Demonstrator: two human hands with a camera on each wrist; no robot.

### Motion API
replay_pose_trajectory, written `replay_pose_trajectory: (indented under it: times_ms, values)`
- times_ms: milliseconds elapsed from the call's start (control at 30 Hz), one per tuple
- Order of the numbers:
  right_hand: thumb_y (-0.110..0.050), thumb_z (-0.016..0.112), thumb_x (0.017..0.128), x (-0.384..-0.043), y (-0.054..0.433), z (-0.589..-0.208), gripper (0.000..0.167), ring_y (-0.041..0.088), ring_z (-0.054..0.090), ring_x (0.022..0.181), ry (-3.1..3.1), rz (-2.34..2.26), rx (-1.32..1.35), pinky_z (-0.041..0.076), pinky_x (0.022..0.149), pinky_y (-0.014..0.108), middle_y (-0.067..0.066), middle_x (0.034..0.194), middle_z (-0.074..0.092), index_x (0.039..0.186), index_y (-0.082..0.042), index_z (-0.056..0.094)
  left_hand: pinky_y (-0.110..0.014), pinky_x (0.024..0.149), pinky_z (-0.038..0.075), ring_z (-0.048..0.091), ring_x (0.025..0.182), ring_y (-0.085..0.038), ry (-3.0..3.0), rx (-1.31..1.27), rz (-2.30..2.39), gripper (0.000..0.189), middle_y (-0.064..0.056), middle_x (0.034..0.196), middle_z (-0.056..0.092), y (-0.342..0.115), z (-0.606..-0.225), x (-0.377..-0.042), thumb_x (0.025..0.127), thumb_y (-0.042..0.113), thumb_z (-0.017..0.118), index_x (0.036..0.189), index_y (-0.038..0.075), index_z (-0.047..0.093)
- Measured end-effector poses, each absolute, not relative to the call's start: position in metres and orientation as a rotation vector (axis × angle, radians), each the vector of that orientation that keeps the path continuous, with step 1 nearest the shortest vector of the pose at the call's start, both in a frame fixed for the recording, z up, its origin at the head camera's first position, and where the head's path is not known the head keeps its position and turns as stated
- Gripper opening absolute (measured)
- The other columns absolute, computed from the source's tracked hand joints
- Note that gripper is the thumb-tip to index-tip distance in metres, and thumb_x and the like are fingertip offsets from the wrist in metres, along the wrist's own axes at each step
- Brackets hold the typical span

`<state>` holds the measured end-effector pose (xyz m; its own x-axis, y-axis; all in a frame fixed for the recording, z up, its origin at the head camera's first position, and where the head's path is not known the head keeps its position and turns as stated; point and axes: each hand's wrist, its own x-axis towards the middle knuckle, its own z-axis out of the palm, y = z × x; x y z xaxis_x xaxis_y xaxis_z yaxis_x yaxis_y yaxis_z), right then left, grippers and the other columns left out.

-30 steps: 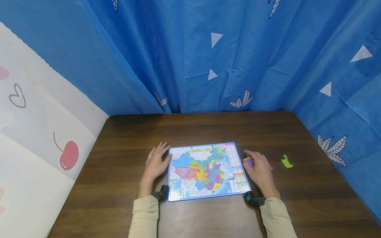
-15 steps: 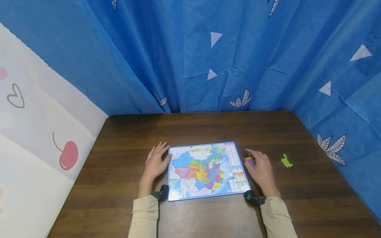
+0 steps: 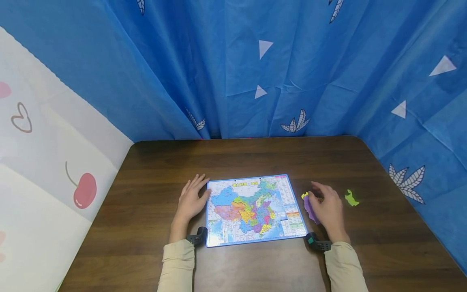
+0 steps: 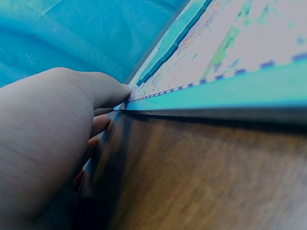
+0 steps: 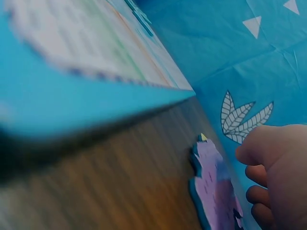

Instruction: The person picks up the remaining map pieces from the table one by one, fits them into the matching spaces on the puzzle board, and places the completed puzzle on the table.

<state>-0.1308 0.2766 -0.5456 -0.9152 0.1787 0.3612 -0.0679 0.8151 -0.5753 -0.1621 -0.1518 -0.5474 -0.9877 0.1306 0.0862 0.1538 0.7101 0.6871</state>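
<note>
We see a blue curtain (image 3: 233,105) hanging beyond the brown surface (image 3: 160,162); on that surface lies the map board (image 3: 281,211); at its left edge we find the left hand (image 3: 189,201), fingers extended, its grip not closed round anything; right of the board is the right hand (image 3: 328,207), its grip loose, thumb and index finger parted, nothing held that we can make out; the purple piece (image 3: 311,211) lies between board and right hand, just left of that grip, its long axis running from far left to near right; the right hand is plainly the nearer, and we judge this leftward offset to matter most; the green piece (image 3: 352,198) lies farther right; a small yellow patch (image 3: 305,195) shows at the purple piece's far end, separate or not we cannot tell; the right wrist view shows us the purple piece's teal side and a gap before the thumb, where the head view overlaps them; only the head view shows the green piece.
</note>
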Motion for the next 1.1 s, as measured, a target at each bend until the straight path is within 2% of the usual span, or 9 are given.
replay_pose_trajectory:
  times_ms: [333,600,767,933,1100]
  values:
    - [-0.009,0.07,0.094,-0.13,0.287,-0.543,0.037,0.045,0.058,0.114,-2.567,0.839,-0.203,0.045,0.096,0.062,0.026,0.123,0.067,0.129,0.0,0.067,-0.052,0.129,0.008,0.025,0.157,-0.032,-2.873,-0.228,-1.15,0.051,-0.013,0.164,0.04,-0.152,-0.549,-0.162,0.103,0.025,0.061,0.15,0.008,0.054]
    - [-0.009,0.069,0.095,-0.128,0.296,-0.542,0.036,0.048,0.051,0.126,-2.542,0.846,-0.291,0.04,0.104,0.067,0.028,0.131,0.062,0.129,0.001,0.066,-0.051,0.129,0.009,0.025,0.157,-0.031,-2.871,-0.22,-1.147,0.05,-0.012,0.163,0.041,-0.151,-0.549,-0.161,0.102,0.025,0.061,0.149,0.009,0.055]
    - [-0.01,0.067,0.096,-0.126,0.301,-0.543,0.037,0.049,0.049,0.125,-2.542,0.851,-0.327,0.039,0.102,0.068,0.029,0.134,0.06,0.132,0.001,0.065,-0.048,0.13,0.008,0.024,0.158,-0.028,-2.885,-0.214,-1.15,0.049,-0.01,0.164,0.04,-0.152,-0.549,-0.162,0.103,0.027,0.06,0.149,0.01,0.055]
    - [-0.01,0.066,0.097,-0.125,0.305,-0.541,0.037,0.048,0.048,0.122,-2.527,0.853,-0.346,0.04,0.098,0.064,0.03,0.135,0.059,0.132,0.001,0.065,-0.048,0.13,0.008,0.024,0.158,-0.029,-2.886,-0.221,-1.151,0.049,-0.011,0.164,0.04,-0.152,-0.55,-0.162,0.103,0.027,0.059,0.149,0.009,0.055]
    - [-0.009,0.066,0.097,-0.125,0.307,-0.539,0.037,0.047,0.045,0.127,-2.509,0.857,-0.387,0.038,0.102,0.063,0.03,0.138,0.058,0.132,0.002,0.065,-0.05,0.129,0.01,0.026,0.157,-0.031,-2.867,-0.223,-1.15,0.049,-0.012,0.163,0.041,-0.152,-0.55,-0.162,0.102,0.025,0.06,0.149,0.009,0.055]
